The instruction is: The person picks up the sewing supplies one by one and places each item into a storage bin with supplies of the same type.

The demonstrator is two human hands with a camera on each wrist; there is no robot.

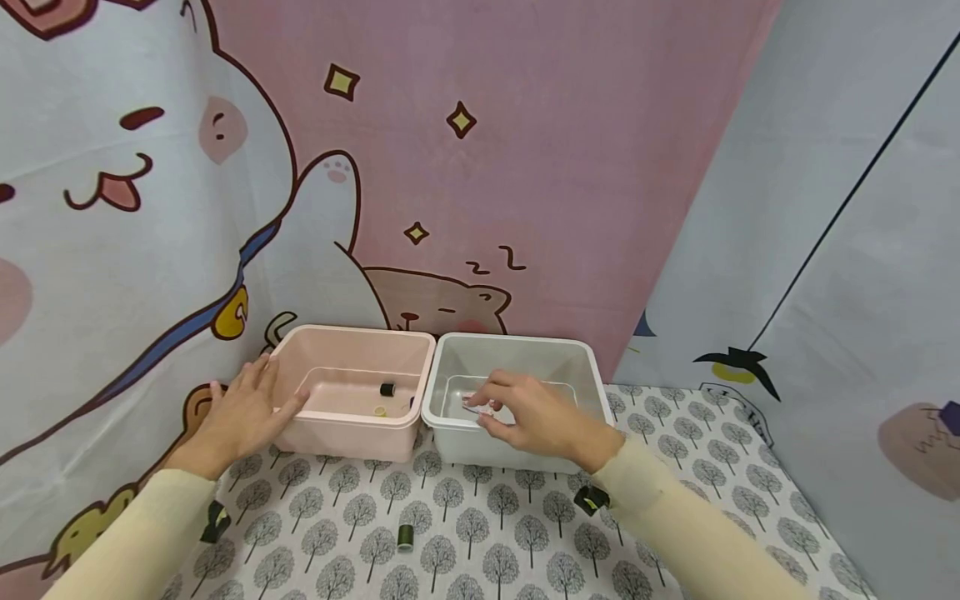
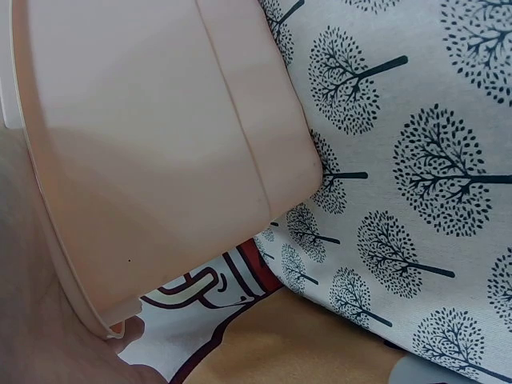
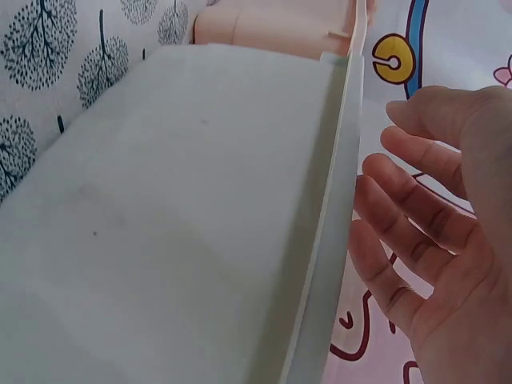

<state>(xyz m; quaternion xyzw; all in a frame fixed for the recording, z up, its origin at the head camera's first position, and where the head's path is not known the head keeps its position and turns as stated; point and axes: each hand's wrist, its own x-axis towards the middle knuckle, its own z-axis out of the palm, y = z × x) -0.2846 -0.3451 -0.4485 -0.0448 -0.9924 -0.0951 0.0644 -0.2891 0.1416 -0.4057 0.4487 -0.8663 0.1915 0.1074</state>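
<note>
My left hand [image 1: 243, 412] rests at the near left corner of a pink bin [image 1: 352, 429], fingers straight and spread, thumb reaching over the front rim. In the left wrist view, fingertips show beyond the rim of the pink bin [image 2: 160, 160]. My right hand [image 1: 532, 412] hangs over a pale grey bin [image 1: 510, 446], fingers loosely bent and thumb apart from them. In the right wrist view nothing shows between the fingers of the right hand [image 3: 448, 200], beside the rim. A small pinkish-white thing [image 1: 491, 407] with a thin line by it shows under the fingers in the head view.
A black thread spool [image 1: 387, 389] and a small yellow ring-like thing [image 1: 380, 411] lie in the pink bin. A green thread spool [image 1: 406, 537] stands on the tree-print tablecloth [image 1: 337, 575] in front. Cartoon-printed cloth [image 1: 570, 167] hangs right behind the bins.
</note>
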